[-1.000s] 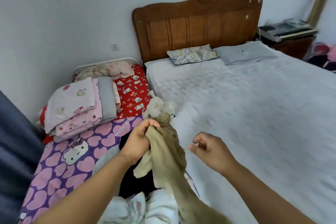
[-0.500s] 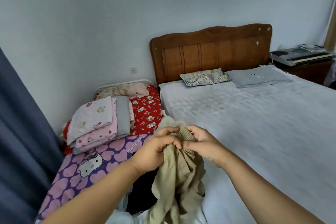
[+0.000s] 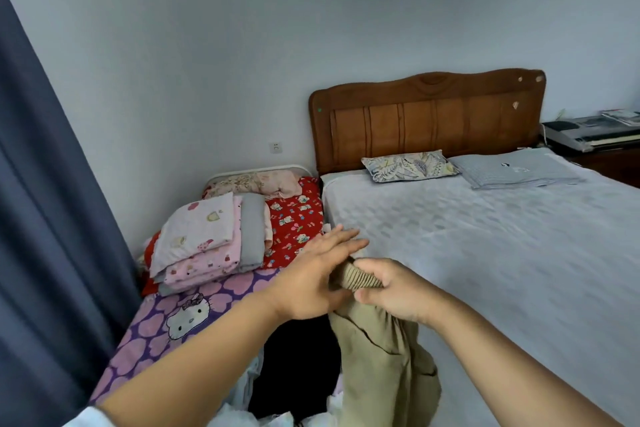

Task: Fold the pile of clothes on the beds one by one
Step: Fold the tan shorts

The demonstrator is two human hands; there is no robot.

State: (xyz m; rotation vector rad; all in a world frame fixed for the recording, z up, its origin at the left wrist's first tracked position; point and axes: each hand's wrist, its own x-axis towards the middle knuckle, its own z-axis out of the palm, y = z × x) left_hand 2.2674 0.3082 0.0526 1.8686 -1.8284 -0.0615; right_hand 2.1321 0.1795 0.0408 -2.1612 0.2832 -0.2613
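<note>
A beige garment with a ribbed band hangs in front of me, between the two beds. My right hand grips its ribbed band at the top, fingers curled round it. My left hand lies flat against the band's left side with straight fingers stretched forward. Below the hands, a black garment and some white clothes lie in a pile at the bottom of the view.
The large bed with a grey-white cover spreads to the right, with a leaf-print pillow and a folded grey cloth by the wooden headboard. The small bed on the left holds folded blankets. A blue curtain hangs left.
The view has tilted up. My right hand has taken over the grip on the ribbed band, and my left hand has let go and opened flat beside it.
</note>
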